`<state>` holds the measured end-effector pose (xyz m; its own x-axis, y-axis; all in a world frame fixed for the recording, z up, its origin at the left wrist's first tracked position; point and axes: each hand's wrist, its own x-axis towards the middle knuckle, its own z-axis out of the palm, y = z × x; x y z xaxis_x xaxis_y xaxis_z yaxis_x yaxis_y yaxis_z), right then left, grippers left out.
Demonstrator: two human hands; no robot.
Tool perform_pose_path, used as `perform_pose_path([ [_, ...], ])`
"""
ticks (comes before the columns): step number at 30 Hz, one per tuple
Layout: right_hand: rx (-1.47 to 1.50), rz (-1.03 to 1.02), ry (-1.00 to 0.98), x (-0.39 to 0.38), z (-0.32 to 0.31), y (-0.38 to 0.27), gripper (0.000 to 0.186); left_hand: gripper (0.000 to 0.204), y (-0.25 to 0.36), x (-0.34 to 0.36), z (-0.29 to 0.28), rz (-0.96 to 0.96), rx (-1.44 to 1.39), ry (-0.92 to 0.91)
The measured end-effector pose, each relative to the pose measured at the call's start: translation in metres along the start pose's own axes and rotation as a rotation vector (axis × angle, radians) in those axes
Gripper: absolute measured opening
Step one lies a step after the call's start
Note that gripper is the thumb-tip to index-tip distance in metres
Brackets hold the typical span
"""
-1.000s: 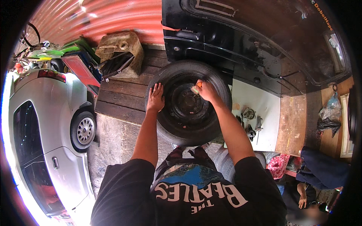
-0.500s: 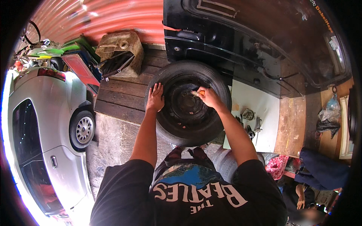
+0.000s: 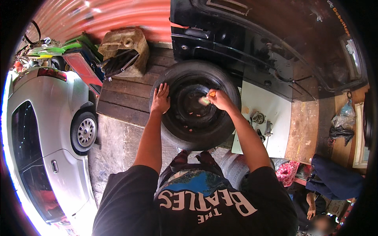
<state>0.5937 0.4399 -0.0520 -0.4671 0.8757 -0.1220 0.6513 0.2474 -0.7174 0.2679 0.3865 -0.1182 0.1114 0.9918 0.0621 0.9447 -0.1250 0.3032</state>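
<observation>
A black tyre on a dark steel wheel (image 3: 177, 133) lies flat before me on a wooden bench. My left hand (image 3: 160, 99) rests on its left sidewall, fingers stretched out and a little spread. Over the wheel's centre, my right hand (image 3: 220, 100) is closed round a small paintbrush (image 3: 204, 101); its orange handle end sticks up above the fist and its pale bristles point left, blurred. The bristles are at the hub area, and I cannot tell whether they touch it. Several small light flakes lie in the wheel's dish.
Left of the tyre, a dirty cut-open plastic jerrycan (image 3: 138, 59) stands on the planks (image 3: 122, 98). A white board (image 3: 271, 98) with metal parts lies to the right. A black vehicle panel (image 3: 252, 51) rises behind. A silver car (image 3: 59, 133) stands left; another person's hand (image 3: 311, 212) shows lower right.
My right hand and the brush have shifted slightly right and nearer me over the hub. My left hand stays on the sidewall. The whole view has shifted slightly.
</observation>
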Motion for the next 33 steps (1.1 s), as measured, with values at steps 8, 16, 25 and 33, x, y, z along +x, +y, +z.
perform_pose_path([
  [8,0.234,-0.014,-0.009,-0.022,0.013,-0.038,0.016,0.068,0.004,0.001,-0.004,0.001,0.004,0.003],
  [16,-0.151,-0.183,0.058,-0.039,0.043,-0.054,0.015,0.065,0.002,-0.001,-0.003,-0.014,-0.004,-0.001],
  [25,0.092,-0.184,0.147,-0.06,0.072,-0.053,0.014,0.065,0.005,0.001,-0.006,-0.024,0.009,-0.015],
  [33,-0.08,-0.107,0.443,-0.064,0.057,-0.045,0.013,0.066,-0.001,0.0,0.002,-0.007,-0.003,0.017],
])
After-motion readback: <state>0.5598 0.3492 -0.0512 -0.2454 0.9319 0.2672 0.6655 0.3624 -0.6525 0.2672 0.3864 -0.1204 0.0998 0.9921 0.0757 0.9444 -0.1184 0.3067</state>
